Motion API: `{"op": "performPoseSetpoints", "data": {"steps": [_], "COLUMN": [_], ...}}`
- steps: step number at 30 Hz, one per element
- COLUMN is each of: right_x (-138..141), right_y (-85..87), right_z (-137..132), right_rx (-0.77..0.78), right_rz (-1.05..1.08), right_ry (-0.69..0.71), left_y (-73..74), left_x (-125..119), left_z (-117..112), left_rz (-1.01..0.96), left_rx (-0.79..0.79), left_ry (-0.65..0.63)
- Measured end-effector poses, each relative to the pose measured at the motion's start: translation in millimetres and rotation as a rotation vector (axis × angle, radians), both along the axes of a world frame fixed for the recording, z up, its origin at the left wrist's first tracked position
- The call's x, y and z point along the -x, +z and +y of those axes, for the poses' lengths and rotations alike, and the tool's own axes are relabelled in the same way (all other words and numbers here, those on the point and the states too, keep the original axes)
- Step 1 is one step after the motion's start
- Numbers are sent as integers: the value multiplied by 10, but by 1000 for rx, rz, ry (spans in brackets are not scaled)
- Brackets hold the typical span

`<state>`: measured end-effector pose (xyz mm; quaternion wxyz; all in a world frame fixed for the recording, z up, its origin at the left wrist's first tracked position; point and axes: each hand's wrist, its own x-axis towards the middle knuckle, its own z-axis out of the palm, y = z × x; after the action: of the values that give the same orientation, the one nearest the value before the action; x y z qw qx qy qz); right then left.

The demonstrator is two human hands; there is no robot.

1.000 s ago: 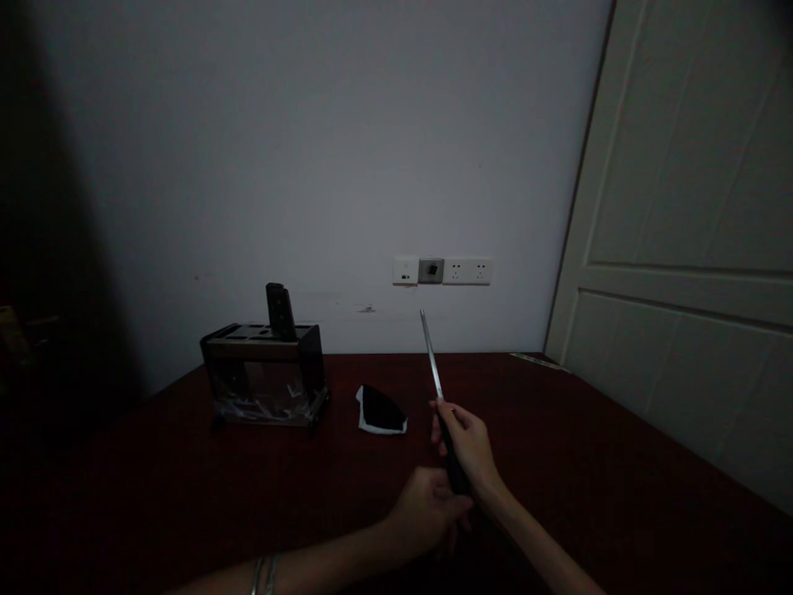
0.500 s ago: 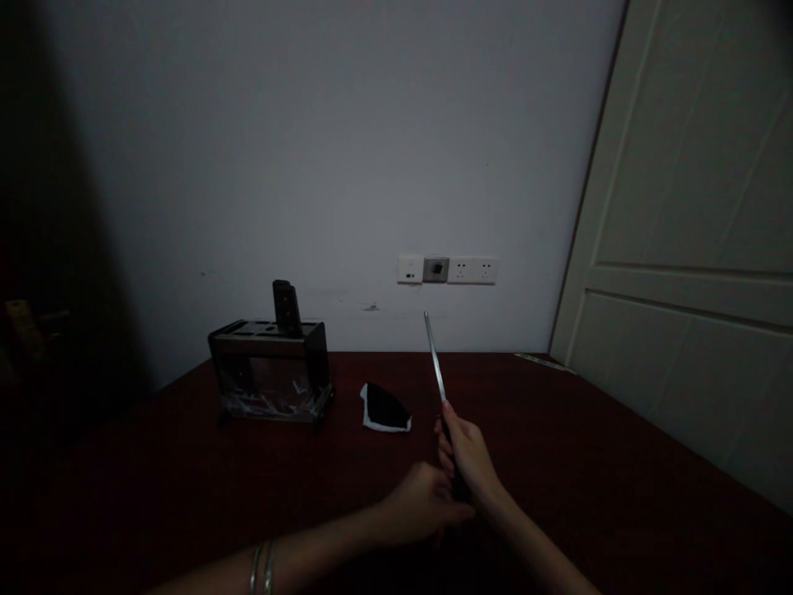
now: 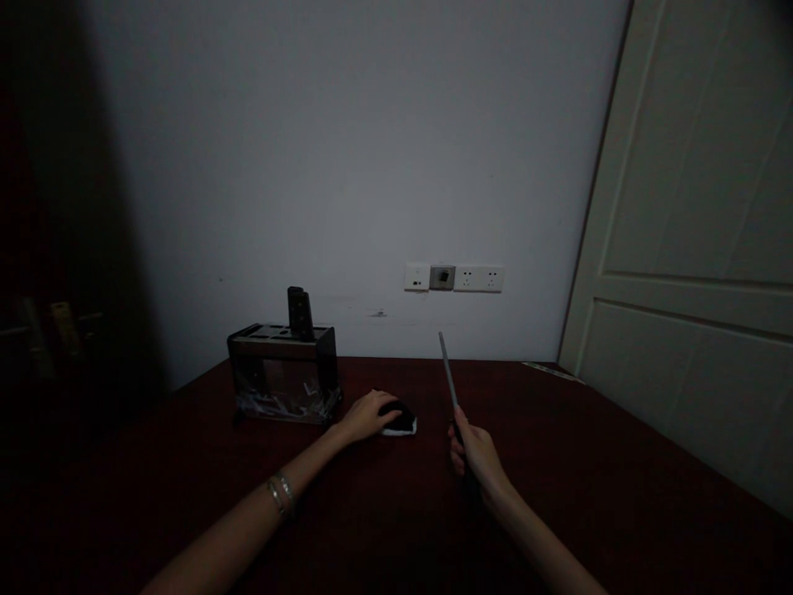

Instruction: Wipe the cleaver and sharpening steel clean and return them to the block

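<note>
Slotted holder (image 3: 273, 351): stands on the dark red surface (image 3: 372, 529), between nine and ten o'clock from the black-and-white cloth (image 3: 407, 420); a dark upright piece (image 3: 301, 314) sticks out of its top.
Bracelets (image 3: 287, 489): two, silvery, on the left wrist, at seven to eight o'clock from the cloth.
Left hand (image 3: 365, 416): laid over the cloth's nine o'clock side, fingers spread onto it; I cannot tell whether they grip it.
Cloth: flat on the surface, partly covered by those fingers.
Thin metal rod (image 3: 448, 369): at two o'clock from the cloth, its tip pointing between eleven and twelve, its dark handle in the right hand (image 3: 477, 450).
Right hand: clamped around that handle, well apart from the left hand.
Wall sockets (image 3: 479, 279): at one o'clock from the cloth.
</note>
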<state>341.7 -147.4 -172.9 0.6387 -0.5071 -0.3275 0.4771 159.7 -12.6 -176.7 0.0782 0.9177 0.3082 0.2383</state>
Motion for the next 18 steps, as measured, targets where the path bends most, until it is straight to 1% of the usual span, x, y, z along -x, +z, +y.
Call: {"op": "performPoseSetpoints", "data": {"steps": [2,4,6,9,12,14,16,18], "right_x": [-4,-2,4,11,5,-9,-26,-42], "right_y": [-11,-8,3,18,11,-9,-34,-52], "right_z": [3,-3,-15,-34,-38,-28,-13,-1], "right_rx": [-2,-13,-22,-21,-19,-20,-19,-11], "right_rz": [-12,-15,-8,9,7,-2,1,12], "right_ry": [-2,-2,-3,-15,-18,-10,-1,2], "left_y": [-80,-133,-153,-144,-117,-80,-9,101], "left_x": [-14,-50,-87,-114,-118,-128,-156,-208], "left_z": [32,40,45,62,94,130,180,231], "left_rz": [77,119,130,99,22,-73,-202,-339], "left_rx": [-3,-43,-49,11,48,68,80,80], "left_ry": [26,66,104,132,145,172,207,235]}}
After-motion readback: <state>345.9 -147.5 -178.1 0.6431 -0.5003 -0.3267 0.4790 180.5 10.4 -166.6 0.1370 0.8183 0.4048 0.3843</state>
